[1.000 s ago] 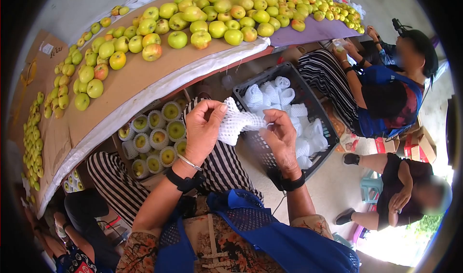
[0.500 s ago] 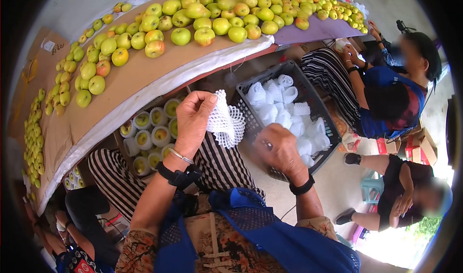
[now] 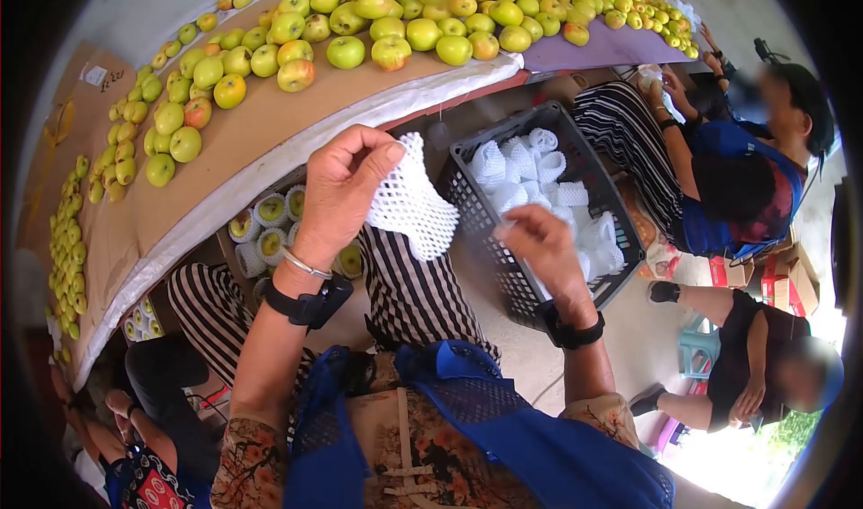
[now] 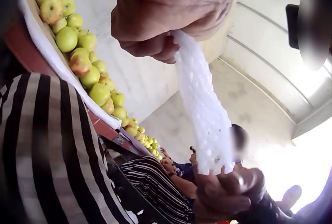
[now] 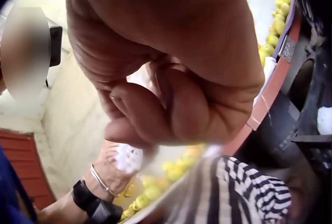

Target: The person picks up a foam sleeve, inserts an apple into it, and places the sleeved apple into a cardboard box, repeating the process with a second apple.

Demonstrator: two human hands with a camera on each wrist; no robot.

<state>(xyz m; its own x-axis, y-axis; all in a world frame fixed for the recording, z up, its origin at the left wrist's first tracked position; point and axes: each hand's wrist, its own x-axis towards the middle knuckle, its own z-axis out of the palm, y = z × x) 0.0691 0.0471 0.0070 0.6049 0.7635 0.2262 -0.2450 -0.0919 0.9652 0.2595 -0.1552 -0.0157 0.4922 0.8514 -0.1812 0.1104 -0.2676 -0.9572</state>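
In the head view my left hand (image 3: 342, 185) pinches a white foam fruit net (image 3: 415, 199) by its upper corner, between thumb and fingers. The net hangs flat and slanting over the striped trouser leg (image 3: 418, 284). To its right is my right hand (image 3: 550, 253), a small gap away from the net, in front of the crate. The right wrist view shows its fingers (image 5: 189, 105) curled in, with nothing visible between them. Seen from the left wrist, the net (image 4: 205, 105) stretches down from the left hand, and its lower end overlaps the right hand (image 4: 228, 193).
A black plastic crate (image 3: 481, 230) holds several rolled foam nets (image 3: 517, 163). Many yellow-green apples (image 3: 346, 53) lie on the cardboard-covered table (image 3: 261, 136). Netted apples (image 3: 270, 208) sit in a box below its edge. People sit at the right and lower left.
Earlier both hands held the net stretched between them; the right hand has come off its end. The left hand has moved left with the net, which now hangs spread out.
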